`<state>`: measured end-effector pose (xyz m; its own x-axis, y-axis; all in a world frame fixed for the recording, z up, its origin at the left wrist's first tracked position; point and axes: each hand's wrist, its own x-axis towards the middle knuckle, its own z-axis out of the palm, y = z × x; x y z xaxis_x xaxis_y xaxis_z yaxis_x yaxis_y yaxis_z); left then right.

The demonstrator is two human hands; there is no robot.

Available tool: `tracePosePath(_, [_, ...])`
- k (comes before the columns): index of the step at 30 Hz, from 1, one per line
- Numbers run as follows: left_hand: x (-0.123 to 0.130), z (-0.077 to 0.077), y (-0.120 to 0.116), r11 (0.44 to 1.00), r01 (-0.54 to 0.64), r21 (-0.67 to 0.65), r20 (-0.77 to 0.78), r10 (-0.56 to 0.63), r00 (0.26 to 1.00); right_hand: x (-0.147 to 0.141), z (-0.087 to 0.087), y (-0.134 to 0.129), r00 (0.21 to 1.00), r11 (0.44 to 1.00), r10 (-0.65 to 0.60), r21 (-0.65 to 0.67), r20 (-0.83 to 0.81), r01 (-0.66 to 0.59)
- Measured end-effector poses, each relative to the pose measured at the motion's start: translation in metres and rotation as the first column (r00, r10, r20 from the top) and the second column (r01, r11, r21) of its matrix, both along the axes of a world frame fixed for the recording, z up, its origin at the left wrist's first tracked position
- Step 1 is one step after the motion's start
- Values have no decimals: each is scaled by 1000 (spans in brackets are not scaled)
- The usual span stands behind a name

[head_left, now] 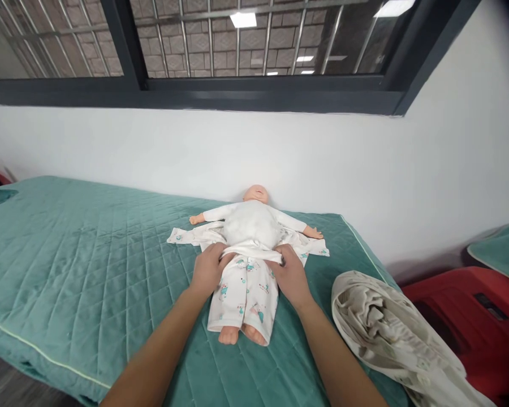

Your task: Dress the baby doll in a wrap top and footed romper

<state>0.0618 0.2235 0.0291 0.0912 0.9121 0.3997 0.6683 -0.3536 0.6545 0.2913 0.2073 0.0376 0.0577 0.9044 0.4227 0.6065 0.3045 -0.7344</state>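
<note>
A baby doll (254, 223) lies on its back on a green quilted cover, head toward the wall and arms spread. White printed trousers (248, 288) cover its legs, with both feet showing below the cuffs. My left hand (210, 268) is closed on the waistband at the left hip, and my right hand (289, 274) grips the waistband at the right hip. The waistband (252, 249) is stretched between them at the doll's belly. A printed baby shirt (314, 246) lies spread under the doll, its sleeves out to both sides. My fingertips are partly hidden by the cloth.
The green quilted cover (89, 254) spreads over the bed-like surface against the white wall (152, 147). To the right lies a crumpled cream cloth bundle (377, 322), beside a red plastic object (470, 316). A dark-framed window (258, 96) is above.
</note>
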Motion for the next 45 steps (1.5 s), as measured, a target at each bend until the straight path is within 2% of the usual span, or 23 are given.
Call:
tracePosePath(3, [0,1,-25,997,51,-63,116,-43,992,1,1,-3,997,998,-64,11,36,64])
tracePosePath(5, [0,3,-33,990,113,-83,190,-95,977,3,4,-6,993,995,-96,15,67,95])
tracePosePath(8, [-1,5,-31,973,219,-74,301,-187,935,3,11,-15,992,997,-78,14,95,77])
tracePosePath(10, [-2,5,-27,966,252,-55,342,-219,914,0,14,-26,997,1000,-6,-12,76,7])
tracePosePath(13, [-2,2,-22,972,232,-35,352,-205,913,-10,15,-46,990,984,133,-117,-40,-137])
tracePosePath(16, [-2,1,-21,977,211,-12,381,-190,905,-21,13,-61,975,960,174,-199,-140,-200])
tracePosePath(18, [-2,2,-21,980,199,-20,406,-174,897,-24,11,-64,978,962,134,-214,-162,-167])
tracePosePath(23, [-6,8,-32,951,236,-201,475,-116,872,-23,9,-57,993,984,-1,-179,-121,-21])
tracePosePath(27, [-12,7,-57,925,284,-252,505,-124,854,-23,7,-53,992,990,-66,-129,-112,52])
tracePosePath(31, [-17,4,-83,916,298,-268,478,-142,867,-23,7,-54,992,988,-91,-133,-87,79])
tracePosePath(35, [-18,5,-93,908,292,-299,466,-128,875,-22,8,-61,996,986,-36,-163,-84,22])
tracePosePath(40, [-17,5,-90,924,256,-283,478,-96,873,-25,9,-85,996,972,45,-228,-82,-63])
tracePosePath(45, [-18,3,-88,935,253,-248,489,-105,866,-39,23,-114,986,943,154,-288,-68,-167])
